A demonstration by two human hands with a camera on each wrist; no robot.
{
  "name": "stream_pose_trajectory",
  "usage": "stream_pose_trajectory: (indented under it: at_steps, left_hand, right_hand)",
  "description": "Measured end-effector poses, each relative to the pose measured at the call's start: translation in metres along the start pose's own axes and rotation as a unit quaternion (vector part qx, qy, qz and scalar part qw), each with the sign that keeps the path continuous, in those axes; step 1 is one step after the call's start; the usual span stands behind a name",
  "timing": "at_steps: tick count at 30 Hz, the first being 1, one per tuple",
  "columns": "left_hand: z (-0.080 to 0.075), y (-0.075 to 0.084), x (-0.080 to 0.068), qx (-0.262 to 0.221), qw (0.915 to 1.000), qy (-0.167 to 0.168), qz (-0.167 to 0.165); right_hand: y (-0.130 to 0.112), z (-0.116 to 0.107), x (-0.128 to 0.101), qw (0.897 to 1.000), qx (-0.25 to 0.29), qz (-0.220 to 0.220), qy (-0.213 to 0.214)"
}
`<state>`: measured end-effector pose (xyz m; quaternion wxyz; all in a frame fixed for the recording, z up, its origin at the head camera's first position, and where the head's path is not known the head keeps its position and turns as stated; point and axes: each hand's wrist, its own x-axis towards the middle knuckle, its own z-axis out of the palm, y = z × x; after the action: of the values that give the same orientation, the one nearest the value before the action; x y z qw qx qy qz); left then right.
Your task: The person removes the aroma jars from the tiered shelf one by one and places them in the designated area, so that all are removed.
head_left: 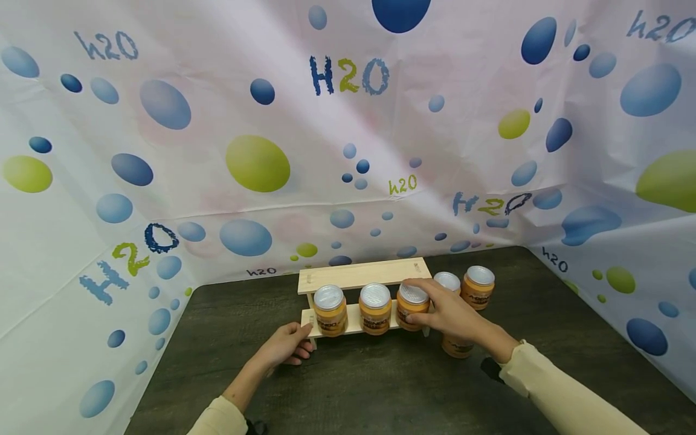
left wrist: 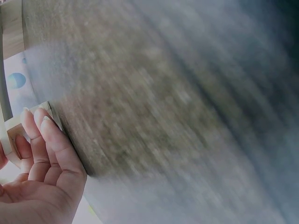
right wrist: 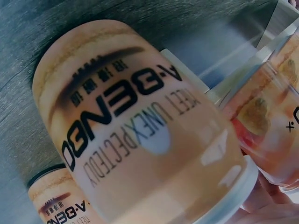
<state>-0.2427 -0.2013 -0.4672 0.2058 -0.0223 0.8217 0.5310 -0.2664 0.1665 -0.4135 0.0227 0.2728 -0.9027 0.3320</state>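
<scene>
Right hand (head_left: 448, 309) pinches silver-lidded orange jar (head_left: 406, 309) between thumb and fingers; jar at 4 o'clock on two-tier wooden stand (head_left: 359, 275), lower board. Jar looks stiff, smooth, perhaps slippery; weight unclear. Best hold: round body, below lid. Left hand (head_left: 285, 345) pinches board's end, stand's 8 o'clock; wood looks light, rigid.

Containers: left jar (head_left: 330, 319), middle jar (head_left: 375, 314) toward held jar's 9 o'clock; rear jar (head_left: 478, 291), half-hidden jar (head_left: 447, 281), A-BENDO jar (right wrist: 126, 107) off stand, 3 to 4 o'clock. Lids on visible tops; contents cannot be told.

Jars (head_left: 375, 309) stand on and right of the rack (head_left: 360, 275)
</scene>
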Motion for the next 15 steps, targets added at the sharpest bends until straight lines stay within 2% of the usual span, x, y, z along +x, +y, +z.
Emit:
stream_pose_trajectory:
  at_steps: [15]
  left_hand:
    - [-0.001, -0.0002, 0.0005, 0.003, 1.0, -0.003, -0.001]
  right_hand:
    - [-0.0057, -0.0061, 0.0032, 1.0, 0.012, -0.01, 0.007]
